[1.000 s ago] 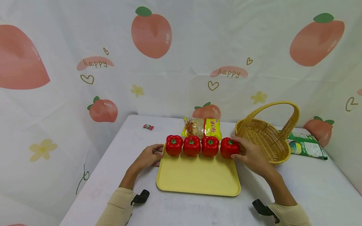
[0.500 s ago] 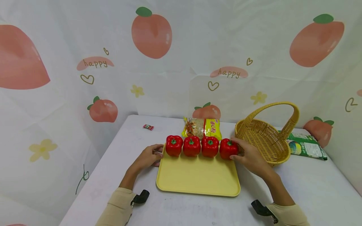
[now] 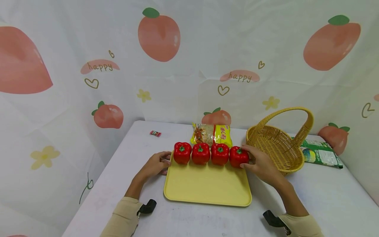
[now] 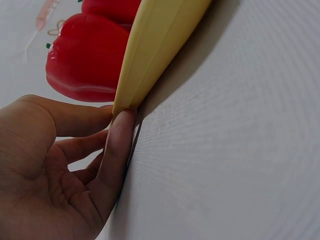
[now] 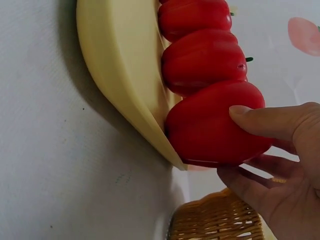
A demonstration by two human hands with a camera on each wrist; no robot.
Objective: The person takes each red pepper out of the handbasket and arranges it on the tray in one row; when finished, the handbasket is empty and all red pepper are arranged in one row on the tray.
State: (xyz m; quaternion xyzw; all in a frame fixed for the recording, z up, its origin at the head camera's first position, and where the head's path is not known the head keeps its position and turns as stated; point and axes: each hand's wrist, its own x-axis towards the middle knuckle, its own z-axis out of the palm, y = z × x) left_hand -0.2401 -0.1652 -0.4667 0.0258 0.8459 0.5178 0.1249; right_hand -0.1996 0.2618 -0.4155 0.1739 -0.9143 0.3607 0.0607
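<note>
Several red bell peppers point(image 3: 201, 154) stand in a row along the far side of a yellow tray point(image 3: 207, 187). My right hand point(image 3: 262, 164) grips the rightmost bell pepper point(image 3: 238, 158), thumb on the near side and fingers round the outer side. In the right wrist view this bell pepper point(image 5: 215, 125) sits at the tray's corner, close against its neighbour. At the tray's far left corner, my left hand point(image 3: 154, 164) pinches the rim between thumb and finger, as the left wrist view shows. The leftmost bell pepper point(image 4: 87, 60) stands just beside those fingers.
Behind the peppers lies a yellow food packet point(image 3: 211, 134). A wicker basket point(image 3: 273, 148) with a tall handle is right of my right hand, and a green packet point(image 3: 321, 153) lies beyond it. A small red wrapped packet point(image 3: 155, 133) rests at the back left of the white table point(image 3: 195, 220).
My right hand has shifted the rightmost bell pepper slightly left and toward me, closer to the row. My left hand and the tray have stayed in place.
</note>
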